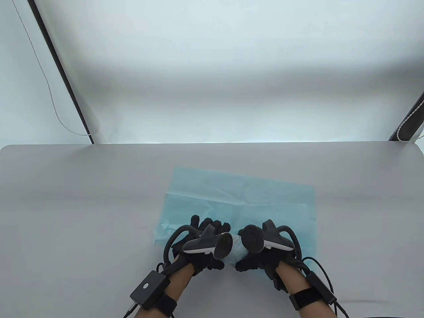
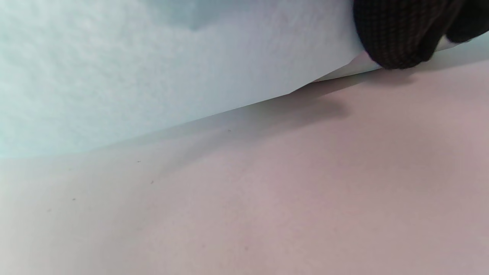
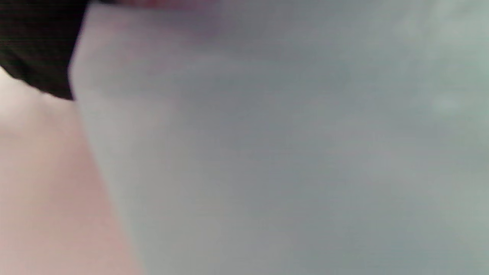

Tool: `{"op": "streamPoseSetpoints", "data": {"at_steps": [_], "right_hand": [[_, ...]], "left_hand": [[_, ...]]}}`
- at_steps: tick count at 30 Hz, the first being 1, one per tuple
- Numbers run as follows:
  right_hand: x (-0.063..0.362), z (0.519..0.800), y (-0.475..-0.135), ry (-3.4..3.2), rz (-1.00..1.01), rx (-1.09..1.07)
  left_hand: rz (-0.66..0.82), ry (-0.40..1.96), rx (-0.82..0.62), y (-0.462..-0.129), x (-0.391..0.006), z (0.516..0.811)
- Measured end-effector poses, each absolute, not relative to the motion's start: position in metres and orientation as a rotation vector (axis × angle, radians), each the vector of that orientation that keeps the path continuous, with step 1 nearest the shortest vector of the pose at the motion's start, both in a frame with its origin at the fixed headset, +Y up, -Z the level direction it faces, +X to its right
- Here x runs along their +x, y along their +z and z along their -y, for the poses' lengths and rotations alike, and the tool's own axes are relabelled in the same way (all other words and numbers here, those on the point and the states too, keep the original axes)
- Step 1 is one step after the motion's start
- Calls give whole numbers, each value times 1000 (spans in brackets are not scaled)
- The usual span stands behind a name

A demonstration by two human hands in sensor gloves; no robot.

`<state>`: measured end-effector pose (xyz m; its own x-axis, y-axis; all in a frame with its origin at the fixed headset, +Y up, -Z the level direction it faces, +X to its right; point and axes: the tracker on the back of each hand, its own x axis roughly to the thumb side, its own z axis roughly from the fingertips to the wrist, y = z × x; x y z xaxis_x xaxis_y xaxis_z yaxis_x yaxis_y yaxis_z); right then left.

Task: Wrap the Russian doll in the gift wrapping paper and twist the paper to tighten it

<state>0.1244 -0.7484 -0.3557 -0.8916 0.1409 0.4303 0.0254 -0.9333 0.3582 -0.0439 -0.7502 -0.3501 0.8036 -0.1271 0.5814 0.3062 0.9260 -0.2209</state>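
A light blue sheet of wrapping paper (image 1: 245,198) lies on the table, and its near edge is rolled up into a pale bundle (image 1: 237,250) between my two hands. The doll itself does not show; the bundle hides whatever is inside. My left hand (image 1: 205,243) grips the bundle's left end, with its fingers curled over the paper. In the left wrist view a gloved fingertip (image 2: 397,34) pinches the lifted paper (image 2: 153,68) at its edge. My right hand (image 1: 261,246) holds the bundle's right end. The right wrist view is filled by blurred paper (image 3: 286,152), with a bit of glove (image 3: 34,46) at the top left.
The grey table (image 1: 82,205) stretches to both sides of the sheet, with its far edge against a white backdrop. A black pole (image 1: 63,76) and a thin cord stand at the back left, and another dark strut (image 1: 410,122) at the back right.
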Motion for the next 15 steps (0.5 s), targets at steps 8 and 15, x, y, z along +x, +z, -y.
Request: {"op": "streamPoseSetpoints", "data": {"at_steps": [8, 15], "right_hand": [[120, 747, -349, 3031, -538, 771], [114, 748, -338, 3155, -374, 894]], "left_hand": [[611, -207, -274, -352, -44, 749], [597, -79, -432, -360, -57, 748]]}}
